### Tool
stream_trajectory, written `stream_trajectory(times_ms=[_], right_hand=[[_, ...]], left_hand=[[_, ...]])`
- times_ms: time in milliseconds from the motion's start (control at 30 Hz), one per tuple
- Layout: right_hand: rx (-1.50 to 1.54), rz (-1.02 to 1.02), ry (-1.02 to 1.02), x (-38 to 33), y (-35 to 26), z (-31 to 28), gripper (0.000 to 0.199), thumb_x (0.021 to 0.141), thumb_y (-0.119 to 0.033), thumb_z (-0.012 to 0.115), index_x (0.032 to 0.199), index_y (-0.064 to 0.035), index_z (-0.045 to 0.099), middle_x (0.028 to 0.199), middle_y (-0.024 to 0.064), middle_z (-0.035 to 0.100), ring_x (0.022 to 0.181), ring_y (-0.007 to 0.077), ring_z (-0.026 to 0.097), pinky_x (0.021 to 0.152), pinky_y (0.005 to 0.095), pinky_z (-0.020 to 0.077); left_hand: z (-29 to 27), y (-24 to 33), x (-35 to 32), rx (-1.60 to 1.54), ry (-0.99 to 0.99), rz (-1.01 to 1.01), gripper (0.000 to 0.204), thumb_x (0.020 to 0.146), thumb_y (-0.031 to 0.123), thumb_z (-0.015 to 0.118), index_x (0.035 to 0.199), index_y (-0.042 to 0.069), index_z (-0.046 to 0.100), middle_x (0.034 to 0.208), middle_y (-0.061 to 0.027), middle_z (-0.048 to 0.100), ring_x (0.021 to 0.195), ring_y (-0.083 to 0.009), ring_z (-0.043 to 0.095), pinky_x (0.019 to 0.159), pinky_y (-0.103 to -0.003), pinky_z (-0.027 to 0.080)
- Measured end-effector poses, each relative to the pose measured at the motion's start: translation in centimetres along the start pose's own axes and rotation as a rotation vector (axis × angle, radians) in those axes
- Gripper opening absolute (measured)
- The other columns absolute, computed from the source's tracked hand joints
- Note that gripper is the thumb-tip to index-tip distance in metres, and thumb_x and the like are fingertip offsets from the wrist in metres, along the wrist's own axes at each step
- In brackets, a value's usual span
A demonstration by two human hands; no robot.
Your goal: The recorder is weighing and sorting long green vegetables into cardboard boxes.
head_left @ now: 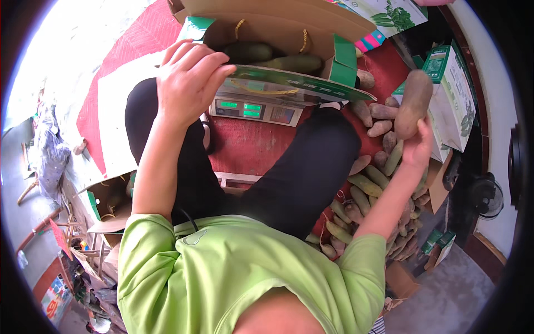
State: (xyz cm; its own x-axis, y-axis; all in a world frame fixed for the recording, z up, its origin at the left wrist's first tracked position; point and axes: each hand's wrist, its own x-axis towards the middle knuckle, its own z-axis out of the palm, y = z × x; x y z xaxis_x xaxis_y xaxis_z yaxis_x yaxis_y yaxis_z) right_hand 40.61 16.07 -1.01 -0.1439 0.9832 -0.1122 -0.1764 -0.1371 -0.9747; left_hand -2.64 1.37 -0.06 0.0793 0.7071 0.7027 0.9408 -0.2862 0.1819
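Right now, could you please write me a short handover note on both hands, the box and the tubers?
Left hand: holding the green front flap of the open box, which sits on a scale.
Right hand: gripping one brown tuber, raised over the pile on the red mat to the right.
Done: a few long greenish tubers already lie in the box.
Left: the held tuber is not yet in the box; many remain in the pile. The scale's reading is too small to tell.
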Motion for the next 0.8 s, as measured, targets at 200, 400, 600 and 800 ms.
stream_trajectory(times_ms=[200,400,600,800], right_hand=[[-0.201,-0.068,-0.265,2.3,-5.1,10.0,0.058,0.076,-0.021,0.063,0.128,0.0041,0.052,0.117,0.0125,0.06,0.108,0.0216,0.059,0.098,0.0327,0.043],[-0.436,0.147,-0.589,5.3,-1.8,18.6,0.061,0.074,-0.026,0.068,0.126,0.0034,0.055,0.114,0.0109,0.061,0.104,0.0173,0.059,0.093,0.0277,0.0425],[-0.718,-0.059,-0.659,4.7,1.3,24.1,0.057,0.084,-0.028,0.069,0.132,-0.0025,0.051,0.121,0.0121,0.062,0.111,0.016,0.056,0.092,0.0289,0.0435],[-0.249,-0.225,-0.264,2.1,-0.7,19.3,0.044,0.086,-0.017,0.066,0.124,0.0033,0.056,0.112,0.0146,0.066,0.101,0.02,0.063,0.087,0.0286,0.0467]], left_hand=[[0.5,-0.1,-0.3,-0.028,0.021,0.019,0.016,0.078,0.024,0.073,0.079,0.009,0.067,0.073,-0.0021,0.06,0.072,-0.0215,0.06,0.074,-0.036,0.048],[0.0,-0.5,-0.7,-0.021,0.055,0.015,0.018,0.078,0.027,0.073,0.08,0.01,0.068,0.073,-0.0014,0.06,0.074,-0.0214,0.06,0.075,-0.035,0.048],[-0.6,0.0,-0.3,-0.053,0.01,-0.04,0.015,0.079,0.02,0.072,0.084,0.006,0.068,0.077,-0.0044,0.064,0.08,-0.0231,0.062,0.08,-0.036,0.048],[-0.9,-0.4,-0.8,-0.031,0.031,-0.05,0.017,0.079,0.022,0.072,0.086,0.007,0.069,0.078,-0.0042,0.064,0.081,-0.0234,0.063,0.08,-0.036,0.048]])
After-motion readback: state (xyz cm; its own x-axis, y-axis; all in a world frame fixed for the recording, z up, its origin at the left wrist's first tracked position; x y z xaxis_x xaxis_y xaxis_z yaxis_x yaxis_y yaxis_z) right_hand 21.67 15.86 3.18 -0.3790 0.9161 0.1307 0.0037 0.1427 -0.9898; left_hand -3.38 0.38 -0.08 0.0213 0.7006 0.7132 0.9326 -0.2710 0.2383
